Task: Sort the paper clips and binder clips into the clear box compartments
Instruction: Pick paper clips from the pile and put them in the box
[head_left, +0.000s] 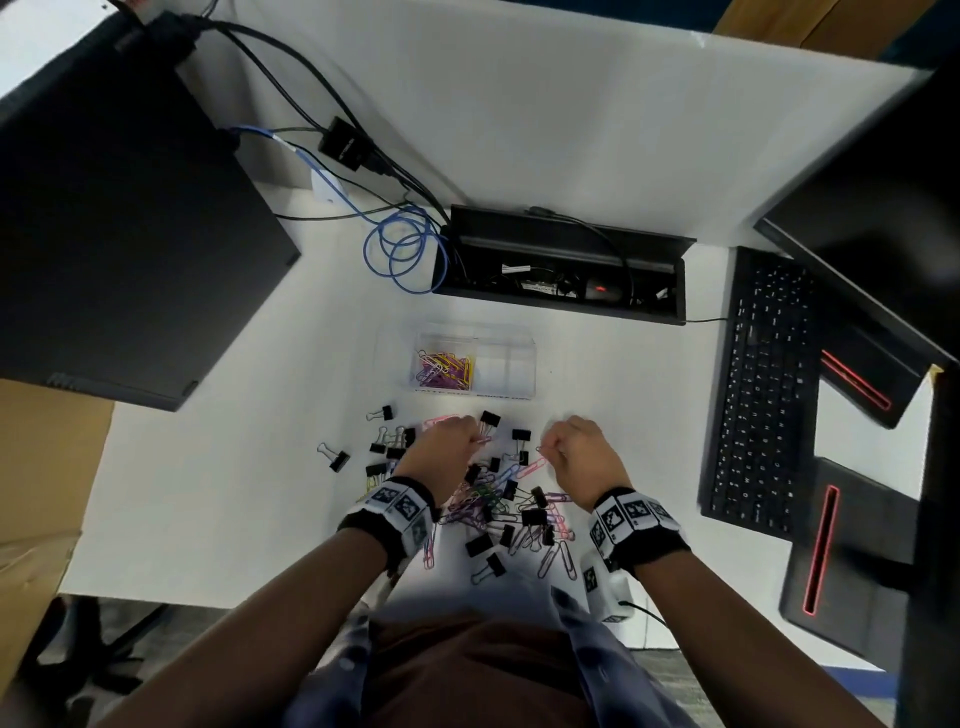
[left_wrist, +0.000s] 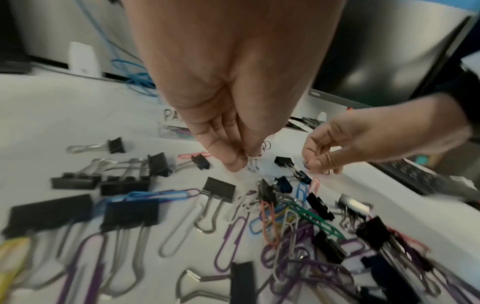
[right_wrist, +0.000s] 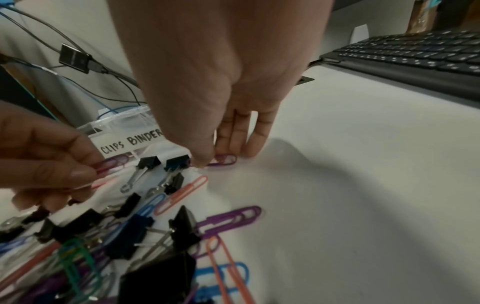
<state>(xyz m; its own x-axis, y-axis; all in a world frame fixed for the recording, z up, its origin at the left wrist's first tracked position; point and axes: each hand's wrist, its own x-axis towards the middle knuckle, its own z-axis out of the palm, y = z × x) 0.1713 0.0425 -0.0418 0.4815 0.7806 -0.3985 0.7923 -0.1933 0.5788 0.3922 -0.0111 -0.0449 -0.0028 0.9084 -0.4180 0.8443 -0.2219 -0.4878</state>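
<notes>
A clear box (head_left: 522, 345) stands beyond the pile; its left compartment holds coloured paper clips (head_left: 447, 368), and the right one looks bare. Its label reads "CLIPS BINDER" (right_wrist: 131, 141). Black binder clips and coloured paper clips lie mixed in a pile (head_left: 501, 506) on the white table. My left hand (head_left: 475, 439) hovers over the pile's far left and pinches pink and purple paper clips (right_wrist: 110, 166). My right hand (right_wrist: 215, 158) reaches down to the table right of the pile, thumb and fingers pinching a purple paper clip (right_wrist: 226, 160).
Stray binder clips (head_left: 337, 458) lie left of the pile. A black keyboard (head_left: 753, 384) runs along the right, a black cable tray (head_left: 561, 265) and a coiled blue cable (head_left: 405, 249) sit behind the box, and a black computer case (head_left: 119, 234) fills the left.
</notes>
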